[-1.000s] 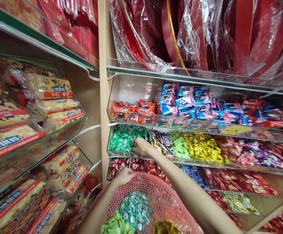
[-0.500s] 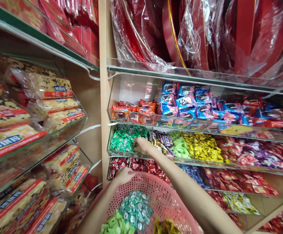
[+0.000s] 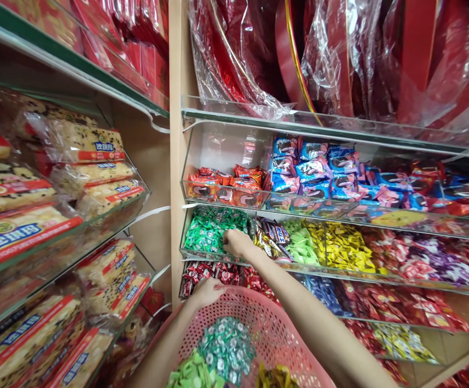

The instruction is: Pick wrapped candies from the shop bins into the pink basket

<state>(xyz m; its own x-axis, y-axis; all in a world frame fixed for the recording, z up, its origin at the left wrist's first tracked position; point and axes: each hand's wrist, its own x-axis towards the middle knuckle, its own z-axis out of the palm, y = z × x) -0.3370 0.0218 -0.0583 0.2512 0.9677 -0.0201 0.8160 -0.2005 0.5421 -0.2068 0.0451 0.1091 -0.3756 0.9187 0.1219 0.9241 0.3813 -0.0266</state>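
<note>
My left hand (image 3: 209, 292) grips the far rim of a pink perforated basket (image 3: 294, 334), its fingers closed over the edge. In the basket lie teal-green wrapped candies (image 3: 226, 345), light green ones (image 3: 194, 372) and yellow ones (image 3: 277, 377). My right hand (image 3: 236, 242) is at the right side of the shelf compartment of green wrapped candies (image 3: 204, 229), fingers curled down among them; what they hold, if anything, is hidden. Beside that compartment are dark-wrapped bars (image 3: 274, 231).
Glass-fronted shelves hold blue packets (image 3: 315, 167), orange packets (image 3: 244, 180) and yellow candies (image 3: 349, 248). Wrapped pastries (image 3: 16, 231) fill the shelves at left. A wooden post (image 3: 175, 161) stands between the shelf units. Red items in clear plastic (image 3: 250, 54) are above.
The view has shifted slightly, so the shelves sit a little further right. My right hand stays at the green candies and my left hand stays on the basket rim.
</note>
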